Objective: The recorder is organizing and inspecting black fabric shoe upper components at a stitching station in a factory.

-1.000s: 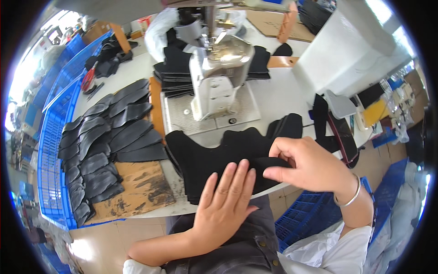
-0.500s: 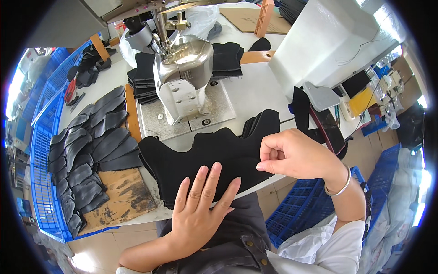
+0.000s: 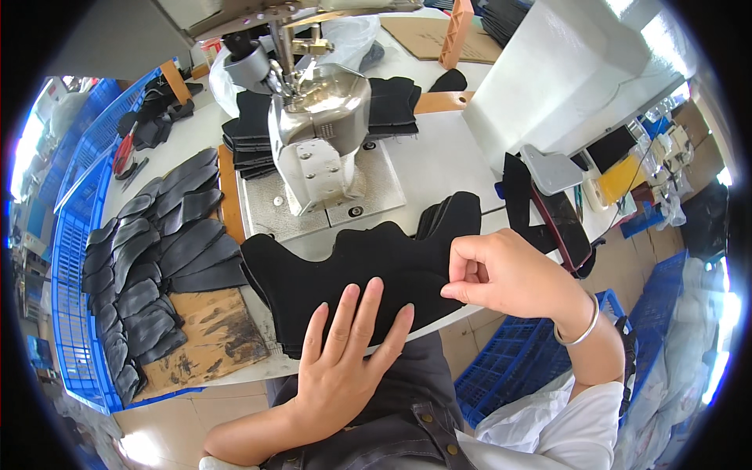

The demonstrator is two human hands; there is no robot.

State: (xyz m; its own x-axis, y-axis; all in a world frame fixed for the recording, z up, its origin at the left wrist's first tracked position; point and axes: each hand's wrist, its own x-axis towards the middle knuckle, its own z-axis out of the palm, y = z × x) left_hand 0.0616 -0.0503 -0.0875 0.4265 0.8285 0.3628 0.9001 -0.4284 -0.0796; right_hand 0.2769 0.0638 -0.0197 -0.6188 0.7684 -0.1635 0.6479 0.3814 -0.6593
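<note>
Right hand (image 3: 505, 270), fingers curled at black fabric stack (image 3: 392, 254), cannot tell if gripping; left hand (image 3: 337, 376) spread flat upon it, worktop (image 3: 439, 168) edge, before sewing machine (image 3: 321, 149). Apparently separating layers; next move calls for single-layer pinch.

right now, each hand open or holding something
Left hand: open, spread on the black stack.
Right hand: curled; can't tell if it grips the stack.

Your fabric stack (image 3: 356, 270) is plain black. Your right sleeve (image 3: 581, 427) is white, your bangle (image 3: 591, 327) silver. The board (image 3: 223, 313) at your left is tan, blotched black; the basket (image 3: 76, 329), latticed blue.
</note>
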